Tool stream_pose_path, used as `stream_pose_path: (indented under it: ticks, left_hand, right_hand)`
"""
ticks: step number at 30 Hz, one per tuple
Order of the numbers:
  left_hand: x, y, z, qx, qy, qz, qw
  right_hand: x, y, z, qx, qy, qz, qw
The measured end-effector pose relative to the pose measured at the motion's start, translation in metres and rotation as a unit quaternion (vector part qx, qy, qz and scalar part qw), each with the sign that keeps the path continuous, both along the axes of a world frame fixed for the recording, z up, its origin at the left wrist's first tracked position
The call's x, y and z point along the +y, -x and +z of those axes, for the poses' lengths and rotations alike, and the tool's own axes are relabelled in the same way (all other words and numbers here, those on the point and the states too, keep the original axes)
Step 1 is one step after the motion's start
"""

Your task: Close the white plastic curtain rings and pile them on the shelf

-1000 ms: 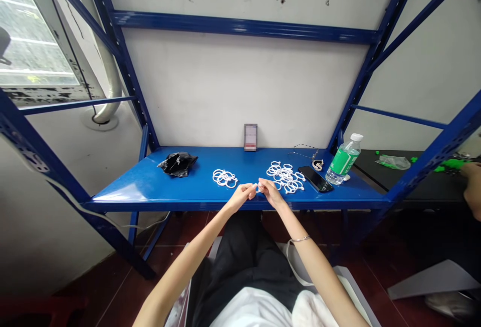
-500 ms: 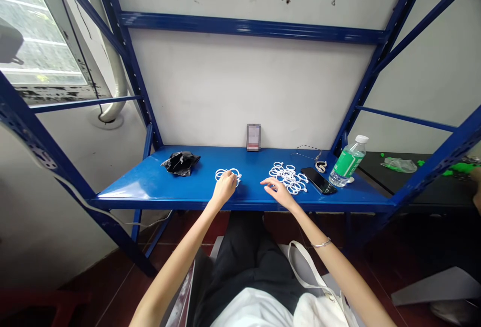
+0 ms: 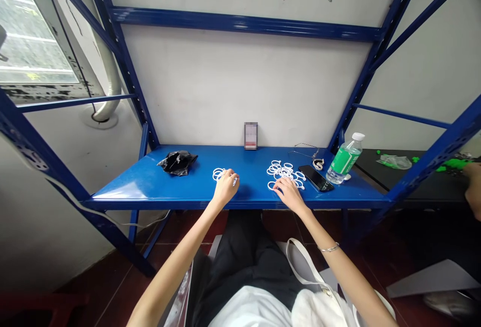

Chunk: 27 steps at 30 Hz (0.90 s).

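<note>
White rings (image 3: 284,172) lie by left hand (image 3: 225,188) and right hand (image 3: 290,194), either grip's hold unclear

Middle lane: open blue metal tabletop (image 3: 255,169) between the left hand (image 3: 226,187) and right hand (image 3: 288,192) — running back to a small upright rectangular object (image 3: 251,135) at the wall.
Left end: bare front stretch; crumpled black plastic bag (image 3: 178,162) obstructs farther back.
Right end: crowded — tangled white rings (image 3: 286,173), flat black phone (image 3: 316,178), tall clear green-labelled bottle (image 3: 343,159).
</note>
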<state>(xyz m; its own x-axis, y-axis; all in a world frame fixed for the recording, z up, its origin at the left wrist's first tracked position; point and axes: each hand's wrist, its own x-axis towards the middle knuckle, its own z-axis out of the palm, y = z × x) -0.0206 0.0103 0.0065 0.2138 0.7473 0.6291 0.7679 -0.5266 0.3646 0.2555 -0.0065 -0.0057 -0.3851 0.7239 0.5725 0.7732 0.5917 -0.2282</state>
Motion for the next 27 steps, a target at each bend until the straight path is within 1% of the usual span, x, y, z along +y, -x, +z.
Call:
stream_pose_path:
  ticks: [2, 5, 8, 10, 12, 15, 17, 19, 22, 25, 27]
  left_hand:
    - [-0.005, -0.012, -0.002, -0.020, 0.024, -0.045, 0.999]
    - [-0.012, -0.029, -0.010, -0.051, 0.073, -0.107, 0.990]
    - [-0.015, -0.042, -0.017, -0.079, 0.120, -0.140, 0.980]
    - [-0.016, -0.045, -0.018, -0.115, 0.150, -0.152, 0.970]
    - [-0.018, -0.047, -0.017, -0.172, 0.196, -0.174, 0.950]
    - [-0.020, -0.047, -0.014, -0.260, 0.284, -0.219, 0.896]
    - [-0.021, -0.047, -0.012, -0.303, 0.317, -0.234, 0.868]
    - [-0.020, -0.048, -0.013, -0.333, 0.324, -0.237, 0.853]
    - [-0.018, -0.048, -0.016, -0.356, 0.331, -0.242, 0.840]
    - [-0.015, -0.047, -0.020, -0.368, 0.340, -0.251, 0.828]
    - [-0.014, -0.047, -0.022, -0.371, 0.341, -0.262, 0.823]
  right_hand:
    - [-0.003, 0.007, 0.002, 0.010, -0.007, 0.028, 1.000]
    - [-0.009, 0.018, 0.002, 0.027, -0.017, 0.074, 0.997]
    - [-0.014, 0.027, -0.001, 0.036, -0.017, 0.100, 0.994]
    - [-0.016, 0.031, -0.004, 0.040, -0.013, 0.113, 0.993]
    - [-0.017, 0.034, -0.007, 0.050, -0.007, 0.125, 0.991]
    - [-0.016, 0.038, -0.011, 0.093, 0.009, 0.134, 0.987]
    - [-0.015, 0.039, -0.013, 0.146, 0.030, 0.134, 0.980]
    - [-0.014, 0.040, -0.013, 0.205, 0.067, 0.132, 0.968]
    - [-0.011, 0.039, -0.011, 0.275, 0.149, 0.128, 0.941]
    - [-0.008, 0.038, -0.008, 0.351, 0.225, 0.126, 0.900]
    - [-0.006, 0.038, -0.006, 0.387, 0.262, 0.130, 0.874]
